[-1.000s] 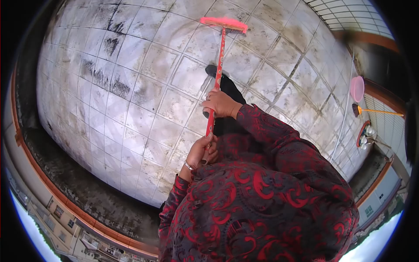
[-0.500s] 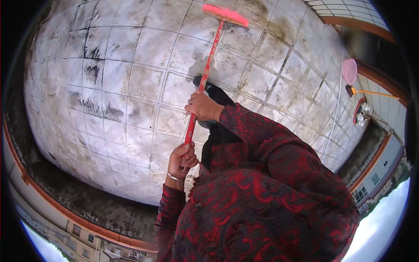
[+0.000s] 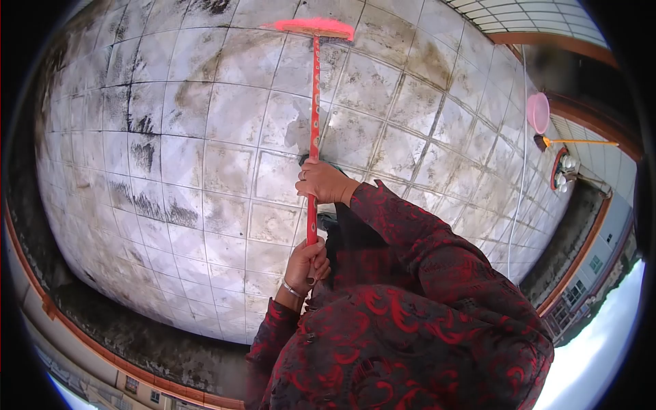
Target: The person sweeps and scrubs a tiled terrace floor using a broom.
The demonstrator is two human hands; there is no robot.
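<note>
A long red patterned handle (image 3: pixel 316 102) runs up from my hands to a broom head (image 3: pixel 318 28) with bright pink bristles, which lies on the tiled floor (image 3: pixel 232 116). Wrapped round the end of the handle is my left hand (image 3: pixel 307 265), with a bracelet at its wrist. Farther up, my right hand (image 3: pixel 324 182) grips the handle, a ring on one finger. A dark shoe shows partly behind the handle, just above my right hand. A damp grey patch marks the floor beside the handle.
At the right stand a pink basin (image 3: pixel 538 113), a broom with a yellow handle (image 3: pixel 584 141) and a red tray (image 3: pixel 558 168) with white items. A thin white pipe (image 3: pixel 523 164) runs along the floor. Low walls with an orange-brown edge (image 3: pixel 130 354) bound the floor.
The pink broom head has moved left in view, and the handle now stands nearly upright in the picture. Both hands still hold it and appear lower. The view has shifted slightly.
</note>
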